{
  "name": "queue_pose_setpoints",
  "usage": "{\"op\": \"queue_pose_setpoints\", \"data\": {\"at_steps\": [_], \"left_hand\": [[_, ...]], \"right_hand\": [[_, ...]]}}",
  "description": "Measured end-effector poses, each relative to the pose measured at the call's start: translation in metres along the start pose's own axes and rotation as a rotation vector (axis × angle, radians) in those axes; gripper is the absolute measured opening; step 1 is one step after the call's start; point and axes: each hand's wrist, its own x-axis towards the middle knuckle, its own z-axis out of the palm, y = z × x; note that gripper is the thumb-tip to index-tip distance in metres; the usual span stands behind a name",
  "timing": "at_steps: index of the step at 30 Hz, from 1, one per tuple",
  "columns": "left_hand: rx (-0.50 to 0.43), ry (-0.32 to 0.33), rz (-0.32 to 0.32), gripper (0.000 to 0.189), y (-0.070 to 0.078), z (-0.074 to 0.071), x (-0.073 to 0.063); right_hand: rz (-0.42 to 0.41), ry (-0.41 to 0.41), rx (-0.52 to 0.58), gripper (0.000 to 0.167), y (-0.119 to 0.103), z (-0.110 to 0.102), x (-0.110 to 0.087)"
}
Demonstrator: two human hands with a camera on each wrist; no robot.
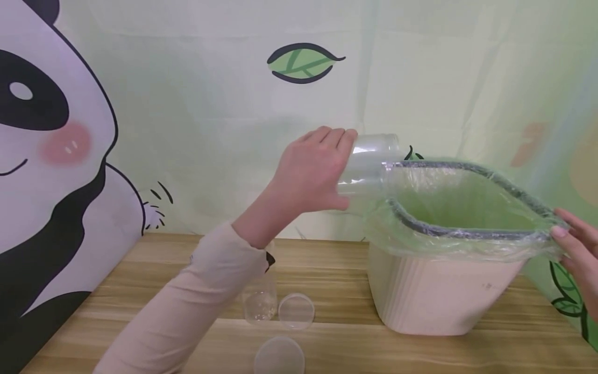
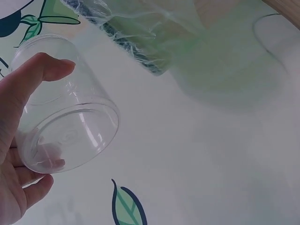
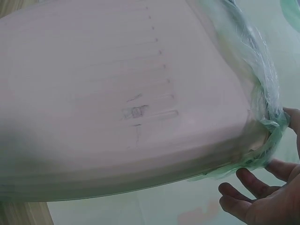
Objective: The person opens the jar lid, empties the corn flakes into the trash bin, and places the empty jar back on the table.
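Note:
My left hand (image 1: pixel 310 171) grips a clear plastic jar (image 1: pixel 369 163), tipped on its side. One end of the jar reaches the left end of the trash can's rim. From the left wrist view, my thumb lies along one side of the jar (image 2: pixel 70 126) and other fingers wrap the opposite side; no contents show in it. The pale ribbed trash can (image 1: pixel 444 296) stands tilted, lined with a thin green trash bag (image 1: pixel 383 228) folded over its grey rim. At the right corner, my right hand (image 3: pixel 267 187) pinches the bag-covered rim between thumb and finger.
On the wooden table (image 1: pixel 336 291), another clear jar (image 1: pixel 260 301) stands partly behind my left sleeve, with something small and pale near its bottom. Two round translucent lids (image 1: pixel 296 311) lie close by. Behind is a pale green backdrop (image 1: pixel 210 130) printed with a panda and leaves.

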Motion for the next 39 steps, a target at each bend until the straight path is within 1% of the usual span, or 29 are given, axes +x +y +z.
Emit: {"op": "queue_pose_setpoints", "data": {"at_steps": [5, 9, 13, 17, 20, 23, 24, 25, 26, 30, 31, 33, 36, 39], "left_hand": [[-0.03, 0.021, -0.032, 0.083, -0.007, 0.001, -0.006], [-0.065, 0.027, -0.059, 0.082, -0.012, 0.001, -0.011], [-0.091, 0.039, -0.083, 0.083, -0.017, 0.002, -0.017], [-0.115, 0.026, -0.108, 0.084, -0.021, 0.002, -0.023], [-0.125, 0.014, -0.13, 0.085, -0.023, 0.002, -0.028], [-0.13, 0.015, -0.152, 0.085, -0.026, 0.002, -0.034], [-0.132, 0.017, -0.158, 0.085, -0.027, 0.003, -0.035], [-0.135, 0.02, -0.165, 0.084, -0.028, 0.003, -0.037], [-0.139, 0.023, -0.172, 0.084, -0.029, 0.003, -0.038], [-0.156, 0.041, -0.194, 0.084, -0.033, 0.003, -0.044], [-0.161, 0.045, -0.198, 0.084, -0.033, 0.003, -0.045], [-0.169, 0.048, -0.211, 0.084, -0.035, 0.003, -0.048], [-0.184, 0.037, -0.233, 0.085, -0.036, 0.002, -0.053], [-0.196, 0.022, -0.259, 0.085, -0.039, 0.002, -0.058]], "right_hand": [[0.021, 0.007, -0.024, 0.051, -0.004, 0.002, -0.002], [0.019, 0.008, -0.018, 0.05, -0.003, 0.002, -0.003], [0.014, 0.015, -0.067, 0.05, -0.003, 0.003, -0.004], [0.023, 0.009, -0.057, 0.051, -0.004, 0.003, -0.005], [0.032, 0.001, -0.025, 0.052, 0.004, 0.0, -0.003], [0.031, 0.003, -0.042, 0.052, 0.013, -0.003, 0.001], [0.012, 0.01, 0.005, 0.051, 0.018, -0.005, 0.003], [0.013, 0.011, -0.015, 0.051, 0.02, -0.005, 0.003], [0.015, 0.013, -0.008, 0.051, 0.021, -0.006, 0.003], [0.013, 0.025, 0.017, 0.051, 0.017, -0.004, 0.001], [0.029, 0.021, -0.018, 0.052, 0.011, -0.003, -0.001], [0.02, 0.024, -0.009, 0.052, 0.005, -0.001, -0.003], [0.017, 0.029, -0.004, 0.051, -0.002, 0.002, -0.006], [0.021, 0.03, 0.014, 0.051, -0.003, 0.002, -0.007]]}}
